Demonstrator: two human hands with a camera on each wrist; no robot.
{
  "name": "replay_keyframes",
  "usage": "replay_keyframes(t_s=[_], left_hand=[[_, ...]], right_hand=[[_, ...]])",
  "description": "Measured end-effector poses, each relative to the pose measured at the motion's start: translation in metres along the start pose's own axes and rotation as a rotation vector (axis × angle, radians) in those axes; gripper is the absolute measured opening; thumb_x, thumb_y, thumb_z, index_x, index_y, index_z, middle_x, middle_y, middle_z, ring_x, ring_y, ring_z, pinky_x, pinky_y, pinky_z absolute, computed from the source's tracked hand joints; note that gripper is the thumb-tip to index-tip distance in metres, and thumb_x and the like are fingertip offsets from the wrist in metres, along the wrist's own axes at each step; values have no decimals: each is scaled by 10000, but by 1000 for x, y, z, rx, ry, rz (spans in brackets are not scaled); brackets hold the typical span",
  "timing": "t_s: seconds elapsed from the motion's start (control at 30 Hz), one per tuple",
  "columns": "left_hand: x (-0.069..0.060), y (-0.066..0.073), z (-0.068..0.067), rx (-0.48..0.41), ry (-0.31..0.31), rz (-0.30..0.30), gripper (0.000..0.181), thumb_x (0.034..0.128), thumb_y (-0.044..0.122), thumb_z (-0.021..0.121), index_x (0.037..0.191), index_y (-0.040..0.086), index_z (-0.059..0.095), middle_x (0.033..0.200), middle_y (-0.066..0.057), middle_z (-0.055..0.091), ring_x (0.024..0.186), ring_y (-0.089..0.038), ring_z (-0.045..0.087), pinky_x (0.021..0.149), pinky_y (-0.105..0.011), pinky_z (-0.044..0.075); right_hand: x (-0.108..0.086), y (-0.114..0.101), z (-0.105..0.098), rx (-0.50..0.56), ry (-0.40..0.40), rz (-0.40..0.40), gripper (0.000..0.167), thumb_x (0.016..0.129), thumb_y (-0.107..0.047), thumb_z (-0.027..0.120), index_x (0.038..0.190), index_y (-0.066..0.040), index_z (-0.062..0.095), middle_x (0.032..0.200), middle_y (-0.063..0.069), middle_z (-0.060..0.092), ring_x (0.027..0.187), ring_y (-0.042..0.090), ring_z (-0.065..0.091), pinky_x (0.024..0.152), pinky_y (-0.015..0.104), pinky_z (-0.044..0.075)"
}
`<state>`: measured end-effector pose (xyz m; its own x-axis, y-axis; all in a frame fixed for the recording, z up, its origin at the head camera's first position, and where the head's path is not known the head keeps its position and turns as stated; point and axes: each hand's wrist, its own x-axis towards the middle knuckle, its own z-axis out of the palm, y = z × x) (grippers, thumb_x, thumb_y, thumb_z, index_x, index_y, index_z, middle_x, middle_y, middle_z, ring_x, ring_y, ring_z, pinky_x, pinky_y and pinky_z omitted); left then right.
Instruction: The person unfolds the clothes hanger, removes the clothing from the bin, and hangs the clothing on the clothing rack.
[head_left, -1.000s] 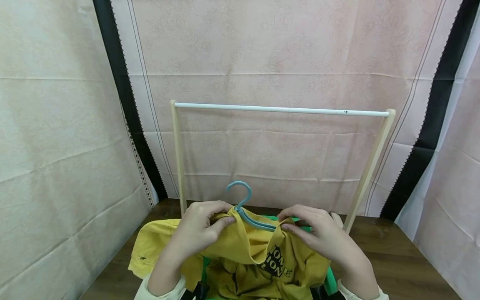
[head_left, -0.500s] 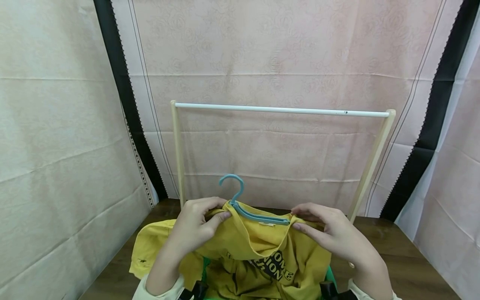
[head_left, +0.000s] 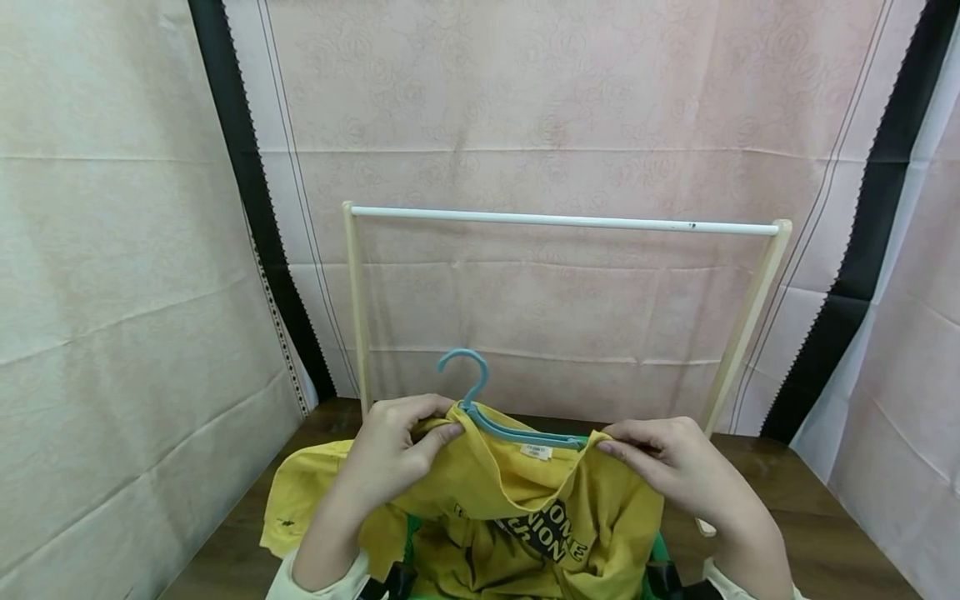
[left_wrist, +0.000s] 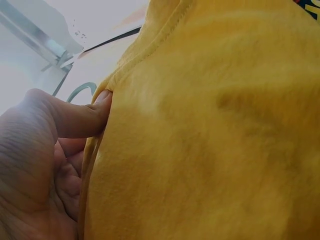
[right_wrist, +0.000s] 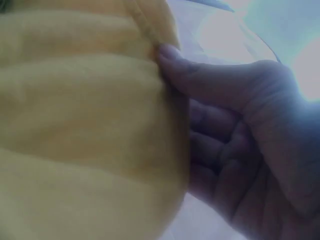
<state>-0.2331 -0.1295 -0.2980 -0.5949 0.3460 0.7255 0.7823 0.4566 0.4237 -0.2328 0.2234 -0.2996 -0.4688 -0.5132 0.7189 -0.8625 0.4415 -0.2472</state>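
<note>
A yellow shirt (head_left: 465,487) is spread low over the desk (head_left: 817,533), in front of a rack (head_left: 562,220), with a blue hanger (head_left: 517,433) set in its neck hole. On one side of the hole, the collar is pinched between thumb and fingers by the left hand (head_left: 390,450), just beside the hook; whether the hanger is caught in that pinch is hidden. The other side of the collar is pinched by the right hand (head_left: 678,458), near the visible end of the hanger. Both thumbs are pressed against cloth, with almost no gap left.

The hook is set well toward the left hand, and how far either arm is covered at the shoulders cannot be told. If the right-hand arm is seated only shallowly, the shoulder could be pulled off its tip by an outward tug. The hanger could also be tipped, or slid down into the neck hole, should it be held by cloth alone. Around the printed label (head_left: 536,452) the collar is drawn wide, so the edge could be overstretched by harder pulling. Uneven release of the fingers would probably be followed by a lopsided hang.
</note>
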Motion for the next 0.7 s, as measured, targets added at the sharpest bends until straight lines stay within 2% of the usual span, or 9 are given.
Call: replay_keyframes(t_s=[0.13, 0.27, 0.37, 0.47, 0.53, 0.7], left_hand=[[2, 1, 7, 38, -8, 37, 84, 933, 206, 747, 979, 277, 744, 905, 161, 709, 611, -3, 515, 534, -220, 446], [3, 3, 17, 47, -38, 59, 93, 917, 178, 761, 955, 259, 738, 845, 196, 664, 546, 10, 412, 485, -202, 390], [3, 5, 22, 24, -50, 45, 97, 921, 159, 753, 959, 245, 732, 850, 193, 656, 585, 7, 454, 524, -210, 419], [2, 6, 23, 30, -22, 50, 105, 913, 144, 759, 969, 231, 741, 881, 178, 680, 634, -3, 519, 563, -225, 458], [3, 5, 23, 34, 0, 62, 107, 908, 134, 763, 972, 219, 745, 890, 166, 690, 656, -9, 542, 577, -229, 471], [3, 4, 22, 36, -1, 68, 105, 904, 135, 767, 957, 222, 742, 866, 173, 677, 619, -9, 506, 551, -221, 451]], right_hand=[[7, -5, 6, -28, 75, -51, 312, 835, 69, 768, 981, -207, 766, 892, -90, 746, 687, 24, 662, 609, 133, 505], [17, -14, 17, -75, 139, -54, 270, 856, 28, 768, 966, -219, 763, 874, -114, 738, 677, -14, 646, 603, 136, 504], [22, -21, 26, -132, 165, -43, 215, 877, -54, 776, 946, -257, 762, 852, -169, 720, 649, -54, 607, 578, 130, 481], [25, -25, 32, -121, 132, -28, 195, 897, -97, 768, 964, -278, 746, 834, -205, 693, 610, -73, 551, 553, 120, 453], [25, -25, 33, -78, 92, -20, 184, 909, -103, 757, 980, -268, 723, 811, -204, 674, 583, -73, 519, 534, 116, 437], [21, -22, 33, 8, -3, -12, 170, 937, -112, 725, 968, -273, 683, 684, -198, 564, 517, -84, 406, 474, 105, 376]])
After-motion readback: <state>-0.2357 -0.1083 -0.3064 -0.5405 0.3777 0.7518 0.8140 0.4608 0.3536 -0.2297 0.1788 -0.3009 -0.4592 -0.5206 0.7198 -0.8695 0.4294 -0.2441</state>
